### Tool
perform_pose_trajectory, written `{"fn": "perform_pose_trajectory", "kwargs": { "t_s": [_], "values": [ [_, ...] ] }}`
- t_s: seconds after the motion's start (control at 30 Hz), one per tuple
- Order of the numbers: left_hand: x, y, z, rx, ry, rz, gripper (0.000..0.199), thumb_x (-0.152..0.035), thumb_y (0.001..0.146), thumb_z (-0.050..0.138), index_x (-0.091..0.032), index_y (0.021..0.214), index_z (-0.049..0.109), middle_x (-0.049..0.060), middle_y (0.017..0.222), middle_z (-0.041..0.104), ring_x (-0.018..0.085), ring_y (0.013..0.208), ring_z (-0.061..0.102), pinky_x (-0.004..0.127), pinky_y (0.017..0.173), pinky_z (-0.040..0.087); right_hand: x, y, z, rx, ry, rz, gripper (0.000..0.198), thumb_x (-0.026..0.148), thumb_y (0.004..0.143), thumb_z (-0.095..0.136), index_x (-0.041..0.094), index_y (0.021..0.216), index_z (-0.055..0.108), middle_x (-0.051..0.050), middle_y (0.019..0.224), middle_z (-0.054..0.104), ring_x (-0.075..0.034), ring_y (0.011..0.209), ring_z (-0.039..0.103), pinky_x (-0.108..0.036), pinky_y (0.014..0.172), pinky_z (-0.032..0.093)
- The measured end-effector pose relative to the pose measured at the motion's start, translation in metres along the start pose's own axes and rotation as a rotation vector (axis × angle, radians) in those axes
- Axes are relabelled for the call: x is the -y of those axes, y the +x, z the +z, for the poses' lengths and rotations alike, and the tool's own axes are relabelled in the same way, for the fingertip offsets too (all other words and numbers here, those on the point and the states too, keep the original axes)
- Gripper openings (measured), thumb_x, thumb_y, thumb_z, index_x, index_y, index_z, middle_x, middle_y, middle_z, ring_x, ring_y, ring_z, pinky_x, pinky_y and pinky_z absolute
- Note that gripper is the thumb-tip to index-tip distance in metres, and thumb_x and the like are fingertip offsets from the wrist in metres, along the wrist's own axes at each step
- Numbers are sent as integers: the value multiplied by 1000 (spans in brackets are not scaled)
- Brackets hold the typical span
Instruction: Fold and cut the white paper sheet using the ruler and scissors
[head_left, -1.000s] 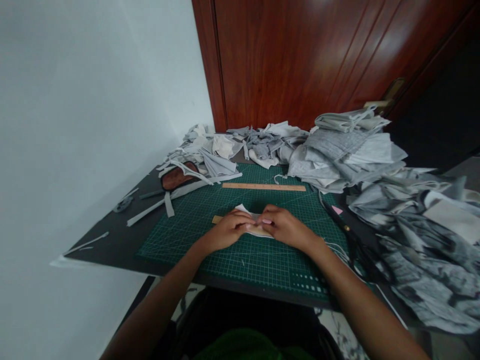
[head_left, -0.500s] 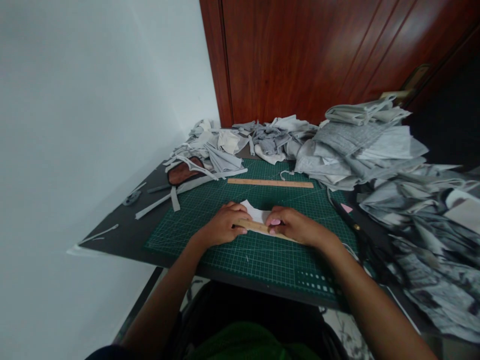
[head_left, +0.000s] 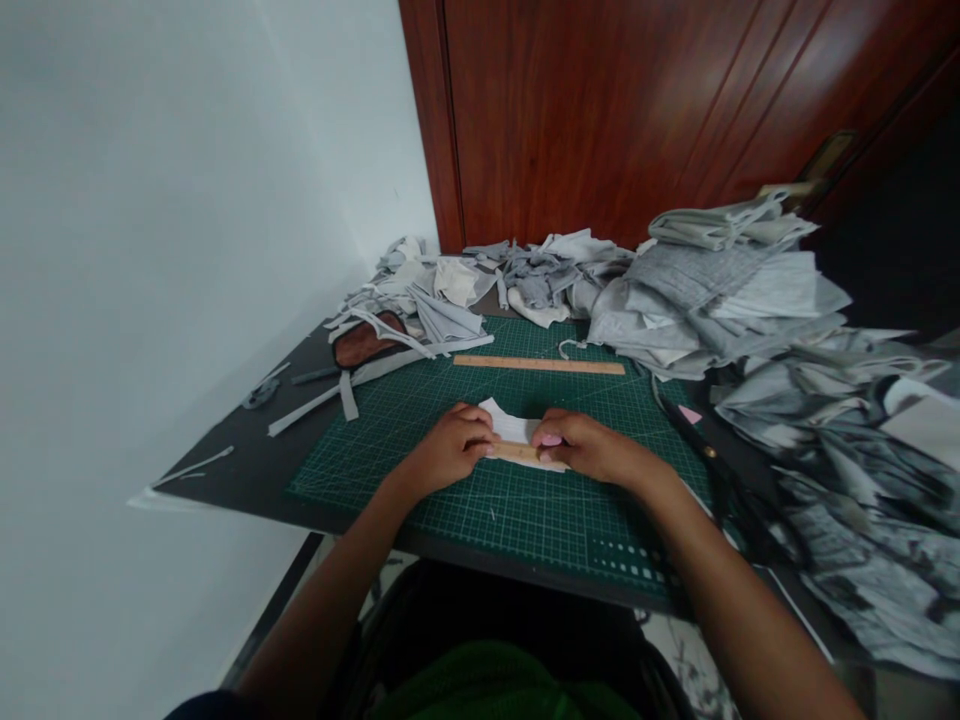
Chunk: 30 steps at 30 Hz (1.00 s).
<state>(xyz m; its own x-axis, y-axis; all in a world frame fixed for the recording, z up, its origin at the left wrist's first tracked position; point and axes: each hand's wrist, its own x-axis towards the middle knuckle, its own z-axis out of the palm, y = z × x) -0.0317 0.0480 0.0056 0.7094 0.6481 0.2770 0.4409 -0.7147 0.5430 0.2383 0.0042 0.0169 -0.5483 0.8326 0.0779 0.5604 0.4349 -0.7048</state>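
A white piece with faint lines [head_left: 514, 427], cloth or paper, lies on the green cutting mat [head_left: 442, 510]. Across its lower part runs a wooden ruler [head_left: 516, 452], with a strip of white showing below. My left hand [head_left: 451, 447] closes on the ruler's left end, thumb on the near edge and fingers at the white piece's left side. The fingers of my right hand [head_left: 581, 445] are closed at the ruler's other end, which they partly hide. Between those fingers sits a pink piece of tailor's chalk [head_left: 551, 440].
A second wooden ruler [head_left: 538, 365] lies farther back on the mat. Black scissors [head_left: 720, 470] and a pink chalk piece [head_left: 690, 414] are on the right. Grey fabric piles [head_left: 712, 300] line the back and right; fabric strips and a brown pouch [head_left: 367, 342] are left.
The ruler in my hands has shifted and straightened over the white piece, whose strip below it shows more. My left fingers have moved slightly up and left. The right hand has barely moved.
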Motion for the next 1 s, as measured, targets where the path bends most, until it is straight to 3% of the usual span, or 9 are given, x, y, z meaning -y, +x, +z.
{"fn": "perform_pose_trajectory", "kwargs": {
  "t_s": [0.3, 1.0],
  "values": [
    [0, -1, -4, 31, 9, 11, 31, -11, 95, 52, -22, 104, 79, 4, 109, 72, 21, 106, 59, 37, 100, 46, -4, 0, -3, 32, 11, 38, 17, 11, 87, 67, 20, 99, 74, -3, 95, 62, -19, 90, 62, -29, 79, 47],
    [9, -2, -5, 0, 6, -6, 29, -14, 95, 52, -22, 94, 80, 5, 105, 73, 20, 105, 61, 38, 100, 48, -8, 1, -2, 26, 51, 5, 14, 14, 90, 65, 20, 99, 74, -4, 95, 62, -20, 89, 63, -30, 79, 48]
  ]
}}
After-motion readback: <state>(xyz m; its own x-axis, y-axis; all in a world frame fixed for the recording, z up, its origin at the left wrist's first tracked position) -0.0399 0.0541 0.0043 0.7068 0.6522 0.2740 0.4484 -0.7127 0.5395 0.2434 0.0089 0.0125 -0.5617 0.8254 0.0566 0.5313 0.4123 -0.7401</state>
